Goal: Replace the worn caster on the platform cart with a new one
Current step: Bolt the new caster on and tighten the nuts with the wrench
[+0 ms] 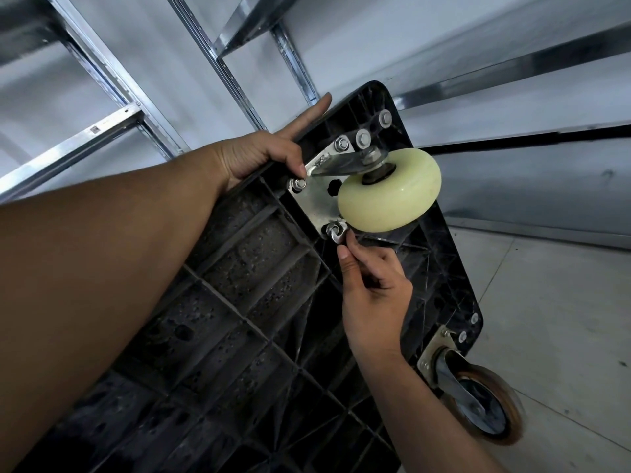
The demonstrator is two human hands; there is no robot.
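Note:
The black platform cart [239, 302] stands tipped up with its ribbed underside facing me. A caster with a pale yellow wheel [389, 189] sits at the top corner on a silver mounting plate [316, 203] with nuts on its bolts. My left hand [259, 155] grips the cart's edge, its thumb beside the plate's upper-left nut [299, 183] and its index finger stretched out. My right hand [372, 288] pinches the handle of a small wrench [336, 235] whose head sits on the plate's lower nut. A second caster with a worn brown-rimmed wheel [485, 404] is at the lower right corner.
Metal shelving uprights and beams [136, 114] stand behind the cart against a pale wall. A light tiled floor [563, 319] shows at the right, where the brown-rimmed wheel rests.

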